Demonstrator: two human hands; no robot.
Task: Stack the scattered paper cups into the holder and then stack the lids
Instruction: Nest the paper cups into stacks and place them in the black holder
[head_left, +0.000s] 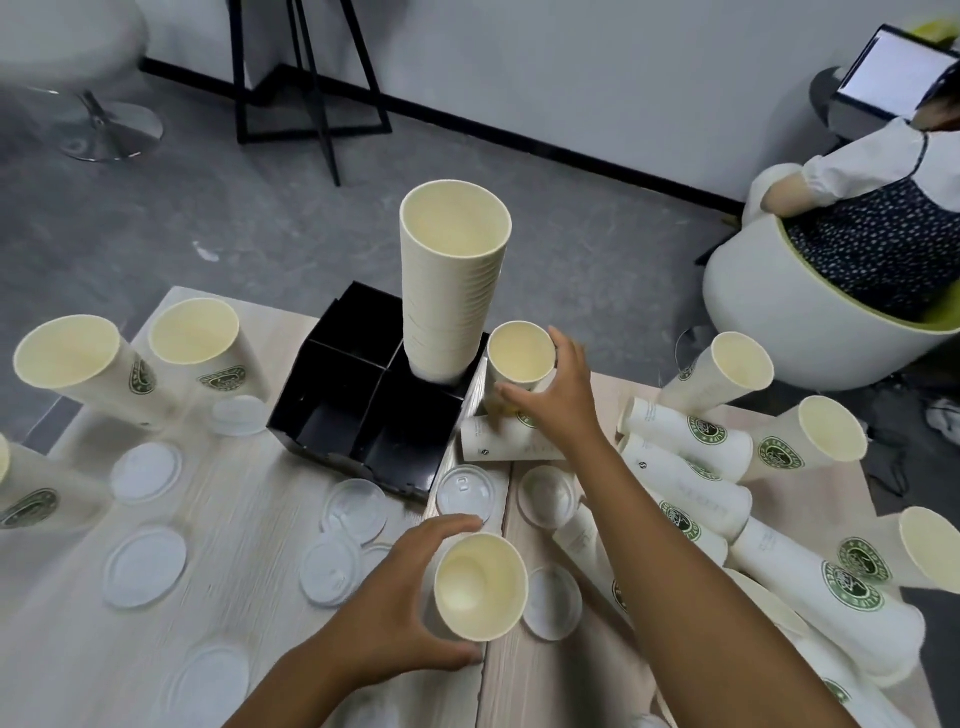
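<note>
Head view: the left hand (410, 587) curls round an upright paper cup (480, 587) near the body, while the right hand (558, 387) reaches ahead and grips a second cup (521, 356) just right of the tall cup stack (449, 280) standing in the black holder (358, 415). To seat either cup well, it should probably be lifted above the stack's open rim and lowered straight, since a sideways knock could tip the column. Loose lids (144, 565) lie left of the left hand and fallen cups (685, 441) crowd right of the right arm, leaving open room mainly upward, with the table edge (893, 519) beyond them.
</note>
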